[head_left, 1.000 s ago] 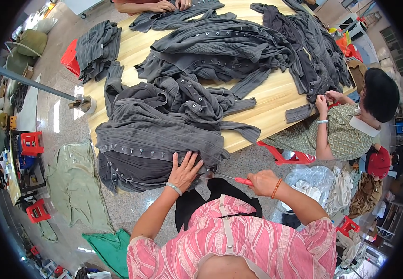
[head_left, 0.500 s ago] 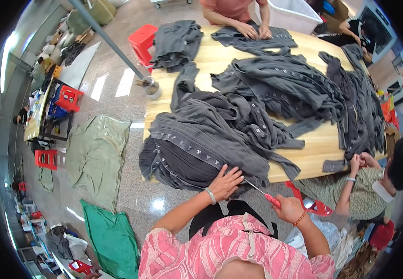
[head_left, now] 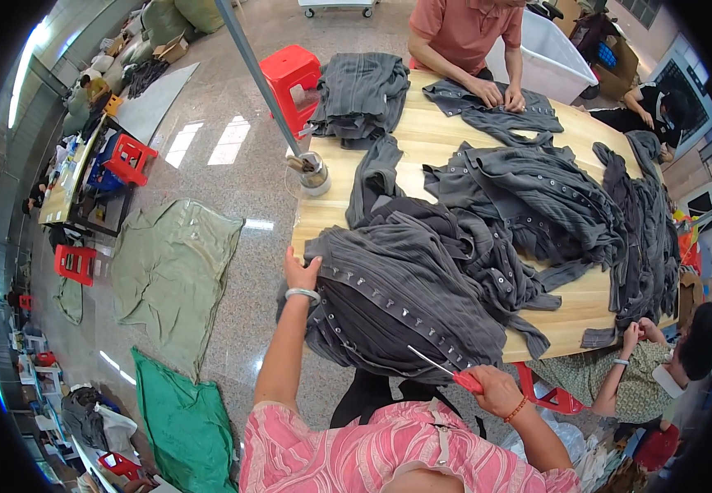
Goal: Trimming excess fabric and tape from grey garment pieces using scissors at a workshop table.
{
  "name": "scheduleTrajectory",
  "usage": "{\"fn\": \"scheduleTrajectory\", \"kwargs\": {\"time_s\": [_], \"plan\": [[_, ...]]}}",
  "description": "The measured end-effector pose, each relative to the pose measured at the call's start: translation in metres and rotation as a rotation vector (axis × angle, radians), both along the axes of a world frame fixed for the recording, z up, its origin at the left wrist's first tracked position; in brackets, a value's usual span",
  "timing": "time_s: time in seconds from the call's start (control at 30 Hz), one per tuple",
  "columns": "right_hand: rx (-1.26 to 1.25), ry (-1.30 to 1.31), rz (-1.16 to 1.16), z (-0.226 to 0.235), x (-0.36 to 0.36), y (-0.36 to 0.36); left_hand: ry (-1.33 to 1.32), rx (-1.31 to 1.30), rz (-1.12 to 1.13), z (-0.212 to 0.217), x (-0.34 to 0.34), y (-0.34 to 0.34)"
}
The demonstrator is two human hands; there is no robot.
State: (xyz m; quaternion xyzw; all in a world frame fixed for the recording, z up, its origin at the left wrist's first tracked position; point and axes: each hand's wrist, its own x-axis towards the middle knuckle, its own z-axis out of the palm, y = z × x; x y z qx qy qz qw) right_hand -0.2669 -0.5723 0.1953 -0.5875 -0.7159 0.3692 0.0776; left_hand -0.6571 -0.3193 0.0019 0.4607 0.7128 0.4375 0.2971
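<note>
A dark grey ribbed cardigan (head_left: 393, 275) with a row of metal snap fasteners lies in front of me, its near side hanging past the table edge. My left hand (head_left: 301, 275) is at its left corner, thumb and fingers around the cloth. In my right hand (head_left: 496, 390), the fingers are closed round the red handle of a tool (head_left: 432, 361) with a thin, straight metal shaft or blade. The tool points up and left, its tip over the snap strip near the front edge. Whether it touches the cloth I cannot tell.
More dark grey cardigans (head_left: 537, 193) cover much of the wooden table (head_left: 335, 215). A folded stack (head_left: 362, 94) sits far left, near a metal pole and a can (head_left: 315, 174) of tools. Co-workers handle cloth across and to the right. Green cloth (head_left: 183, 419) lies on the floor.
My left hand has moved from the cardigan's near edge to its far left corner. My right hand with the tool has come slightly lower. The whole view has shifted.
</note>
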Motion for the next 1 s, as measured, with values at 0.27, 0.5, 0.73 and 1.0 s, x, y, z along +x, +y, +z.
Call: {"fn": "scheduleTrajectory", "kwargs": {"time_s": [0.27, 0.5, 0.73, 1.0], "plan": [[-0.035, -0.015, -0.020, 0.005, -0.033, 0.033, -0.772, -0.231, -0.235, 0.050, -0.006, 0.009], [-0.370, 0.209, 0.242, 0.022, -0.086, 0.066, -0.829, -0.100, -0.758, 0.225, 0.056, 0.000], [-0.240, 0.605, 0.159, 0.008, -0.139, 0.092, -0.865, 0.000, -1.042, 0.336, 0.134, -0.007], [0.393, -0.077, -0.466, -0.053, -0.026, 0.053, -1.052, 0.349, -0.816, 0.370, 0.149, -0.001]]}}
